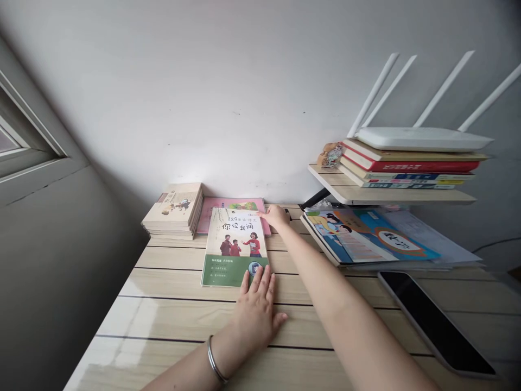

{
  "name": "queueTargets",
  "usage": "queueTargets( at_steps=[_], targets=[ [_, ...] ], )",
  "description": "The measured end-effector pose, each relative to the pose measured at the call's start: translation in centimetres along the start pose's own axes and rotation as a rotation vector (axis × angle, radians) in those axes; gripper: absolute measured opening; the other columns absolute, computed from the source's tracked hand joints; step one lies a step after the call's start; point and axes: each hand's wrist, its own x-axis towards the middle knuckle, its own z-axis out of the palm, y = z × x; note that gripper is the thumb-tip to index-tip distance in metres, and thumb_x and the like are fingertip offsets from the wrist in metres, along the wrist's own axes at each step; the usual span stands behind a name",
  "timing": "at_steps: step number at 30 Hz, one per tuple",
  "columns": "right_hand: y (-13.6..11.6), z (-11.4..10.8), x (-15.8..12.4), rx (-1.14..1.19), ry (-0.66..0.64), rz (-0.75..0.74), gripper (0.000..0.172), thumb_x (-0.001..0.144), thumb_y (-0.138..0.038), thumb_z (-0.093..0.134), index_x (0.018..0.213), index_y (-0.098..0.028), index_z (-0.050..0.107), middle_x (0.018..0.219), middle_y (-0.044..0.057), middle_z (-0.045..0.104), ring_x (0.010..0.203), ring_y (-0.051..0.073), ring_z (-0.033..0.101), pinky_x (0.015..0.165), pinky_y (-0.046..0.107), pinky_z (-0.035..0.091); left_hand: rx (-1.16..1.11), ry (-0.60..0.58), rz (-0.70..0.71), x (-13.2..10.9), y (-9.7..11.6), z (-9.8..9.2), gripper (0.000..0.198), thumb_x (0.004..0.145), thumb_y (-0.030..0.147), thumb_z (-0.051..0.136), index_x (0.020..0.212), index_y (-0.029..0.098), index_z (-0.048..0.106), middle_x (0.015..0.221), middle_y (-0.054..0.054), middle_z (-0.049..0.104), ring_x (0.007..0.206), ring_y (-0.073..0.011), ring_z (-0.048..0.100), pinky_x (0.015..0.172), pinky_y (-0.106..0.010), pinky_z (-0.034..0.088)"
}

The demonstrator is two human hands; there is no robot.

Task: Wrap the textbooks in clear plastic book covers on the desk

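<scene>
A white and green paperback book [230, 244] with Chinese lettering and three figures on its cover lies on the wooden table, partly over a pink book [211, 203]. My left hand [258, 304] rests flat with spread fingers, its fingertips on the lower right corner of the paperback and its palm on the table. Stretched farther out, my right hand [275, 217] has its fingers closed at the paperback's upper right corner; the hand itself hides some of the fingers. A silver bracelet [215, 361] circles my left wrist.
A stack of beige books [175, 209] stands left of the pink book. On the right, a blue-covered textbook [366, 233] lies under a low shelf [391, 194] carrying books and a white router [425, 138]. A black phone [435, 320] lies near my right forearm.
</scene>
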Motion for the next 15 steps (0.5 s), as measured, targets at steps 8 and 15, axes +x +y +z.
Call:
queueTargets(
  at_steps=[8, 15],
  targets=[
    [0.0, 0.8, 0.4, 0.111, 0.015, 0.061, 0.043, 0.072, -0.06, 0.06, 0.056, -0.021, 0.055, 0.059, 0.004, 0.062, 0.062, 0.021, 0.058, 0.057, 0.029, 0.036, -0.022, -0.024, -0.006, 0.0, 0.1, -0.6, 0.077, 0.089, 0.063, 0.019, 0.147, 0.011, 0.025, 0.153, -0.013, 0.019, 0.142, -0.0295, 0.017, 0.113, -0.051, 0.02],
    [0.3, -0.9, -2.0, 0.255, 0.227, -0.039, 0.056, 0.092, -0.053, 0.015, 0.064, -0.021, 0.051, 0.07, 0.008, 0.064, 0.062, 0.018, 0.052, 0.054, 0.027, 0.032, 0.015, 0.096, 0.03, -0.2, -0.1, -1.7, 0.065, 0.091, 0.055, 0.031, 0.143, 0.016, 0.034, 0.15, -0.013, 0.032, 0.137, -0.0292, 0.029, 0.109, -0.049, 0.023]
  ],
)
